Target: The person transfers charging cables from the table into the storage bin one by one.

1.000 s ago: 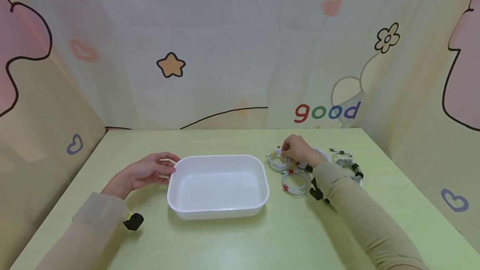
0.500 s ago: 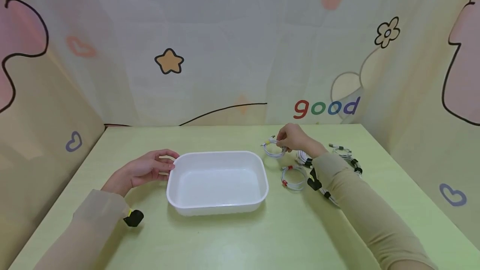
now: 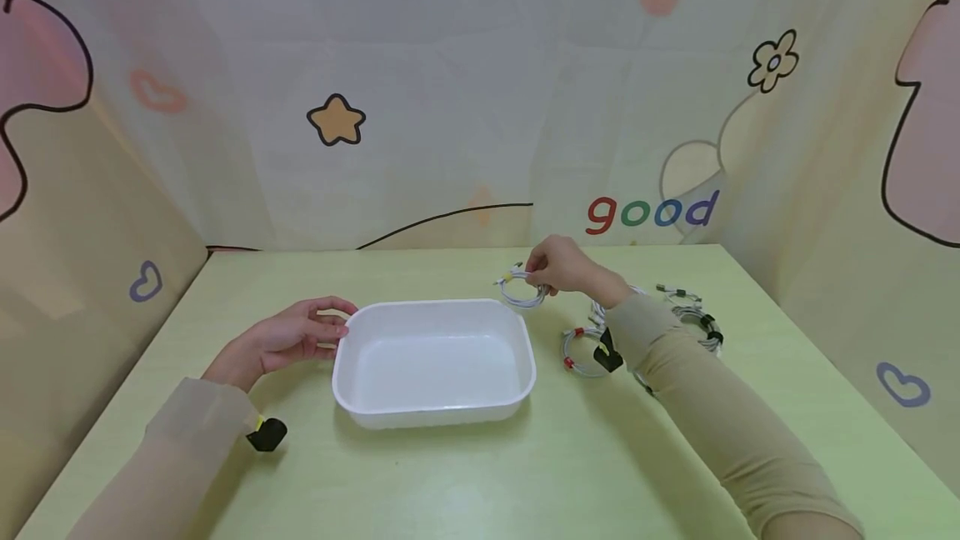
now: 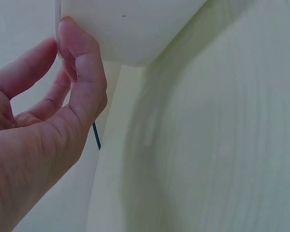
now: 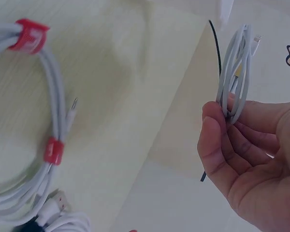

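Observation:
My left hand (image 3: 300, 333) holds the left end of a white plastic tray (image 3: 435, 419), thumb and fingers at its rim. In the left wrist view, the thumb lies against the tray's outer wall (image 4: 121, 29) and another fingertip is at the rim. My right hand (image 3: 564, 265) pinches a coiled white charging cable (image 3: 522, 302) with a yellow tie, raised near the tray's back right corner. The right wrist view shows this cable coil (image 5: 234, 72) upright between thumb and fingers. Below the right arm lies a cable with red ties (image 3: 567, 348), partly hidden by a black wrist strap piece.
More coiled cables lie to the right: a white one (image 3: 597, 315) partly behind the sleeve, a grey coil with black ties (image 3: 708, 327), and a small one (image 3: 678, 294) farther back. A printed curtain (image 3: 435, 107) stands behind the pale table (image 3: 420, 490).
My right hand has lifted the yellow-tied cable from among the others and carried it left toward the tray. My left hand stays at the tray's left end. The head view has tilted slightly down.

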Action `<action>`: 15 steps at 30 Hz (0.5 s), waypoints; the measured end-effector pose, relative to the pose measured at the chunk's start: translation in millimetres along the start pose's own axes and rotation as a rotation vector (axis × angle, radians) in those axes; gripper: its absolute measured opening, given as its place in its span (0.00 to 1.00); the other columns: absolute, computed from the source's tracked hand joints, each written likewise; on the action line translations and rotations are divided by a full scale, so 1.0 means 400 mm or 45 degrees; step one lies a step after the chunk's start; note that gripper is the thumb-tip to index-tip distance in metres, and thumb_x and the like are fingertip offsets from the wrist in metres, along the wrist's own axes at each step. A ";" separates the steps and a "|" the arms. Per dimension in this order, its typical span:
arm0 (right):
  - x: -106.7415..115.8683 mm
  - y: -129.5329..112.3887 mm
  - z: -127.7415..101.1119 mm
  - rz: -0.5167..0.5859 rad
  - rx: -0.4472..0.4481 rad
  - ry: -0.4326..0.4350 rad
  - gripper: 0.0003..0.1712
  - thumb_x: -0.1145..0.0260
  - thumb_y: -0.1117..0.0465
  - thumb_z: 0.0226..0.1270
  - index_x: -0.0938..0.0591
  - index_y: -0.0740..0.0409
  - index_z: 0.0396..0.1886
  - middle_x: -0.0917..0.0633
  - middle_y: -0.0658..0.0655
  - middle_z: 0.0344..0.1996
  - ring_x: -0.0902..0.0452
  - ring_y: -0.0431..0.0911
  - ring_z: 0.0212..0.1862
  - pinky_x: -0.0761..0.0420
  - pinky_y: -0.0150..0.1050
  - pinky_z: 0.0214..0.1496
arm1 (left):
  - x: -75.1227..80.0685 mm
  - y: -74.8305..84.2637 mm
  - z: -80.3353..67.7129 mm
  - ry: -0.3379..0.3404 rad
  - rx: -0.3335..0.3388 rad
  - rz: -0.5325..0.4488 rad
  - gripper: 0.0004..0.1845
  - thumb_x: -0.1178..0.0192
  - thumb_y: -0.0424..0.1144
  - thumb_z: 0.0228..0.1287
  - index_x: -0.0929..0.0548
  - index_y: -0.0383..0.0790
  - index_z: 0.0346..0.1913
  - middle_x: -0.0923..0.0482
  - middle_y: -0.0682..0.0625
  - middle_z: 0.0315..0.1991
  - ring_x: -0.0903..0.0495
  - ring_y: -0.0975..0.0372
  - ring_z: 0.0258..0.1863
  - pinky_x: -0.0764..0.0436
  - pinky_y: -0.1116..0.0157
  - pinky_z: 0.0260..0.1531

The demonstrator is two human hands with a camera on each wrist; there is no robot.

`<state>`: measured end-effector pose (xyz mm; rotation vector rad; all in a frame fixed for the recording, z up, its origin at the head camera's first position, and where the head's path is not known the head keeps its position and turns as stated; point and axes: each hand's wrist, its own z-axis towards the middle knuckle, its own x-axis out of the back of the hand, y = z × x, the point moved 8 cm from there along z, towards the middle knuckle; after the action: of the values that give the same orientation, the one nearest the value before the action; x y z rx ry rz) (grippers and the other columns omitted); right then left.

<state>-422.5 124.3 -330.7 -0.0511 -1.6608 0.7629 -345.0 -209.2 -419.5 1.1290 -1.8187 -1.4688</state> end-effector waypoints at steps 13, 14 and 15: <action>-0.033 -0.086 0.028 0.031 0.052 -0.040 0.05 0.34 0.68 0.63 0.17 0.69 0.34 0.13 0.68 0.32 0.25 0.38 0.16 0.20 0.30 0.22 | 0.005 -0.002 0.003 -0.003 -0.007 0.018 0.16 0.43 0.31 0.67 0.30 0.44 0.55 0.19 0.53 0.41 0.19 0.62 0.40 0.17 0.61 0.45; -0.036 -0.092 0.031 0.029 0.057 -0.044 0.05 0.34 0.68 0.63 0.17 0.69 0.34 0.13 0.67 0.31 0.25 0.37 0.16 0.20 0.30 0.22 | 0.005 -0.002 0.002 -0.003 -0.007 0.017 0.16 0.43 0.31 0.67 0.30 0.44 0.55 0.19 0.53 0.41 0.19 0.62 0.40 0.17 0.61 0.45; -0.038 -0.098 0.032 0.028 0.061 -0.048 0.05 0.34 0.68 0.63 0.17 0.69 0.34 0.13 0.67 0.31 0.25 0.37 0.16 0.20 0.30 0.22 | 0.004 -0.002 0.002 -0.004 -0.007 0.017 0.16 0.43 0.31 0.67 0.30 0.44 0.55 0.19 0.53 0.41 0.19 0.62 0.40 0.17 0.61 0.45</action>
<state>-415.6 81.3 -324.6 -0.0215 -1.6795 0.8245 -346.1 -210.3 -420.6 1.1105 -1.8198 -1.4680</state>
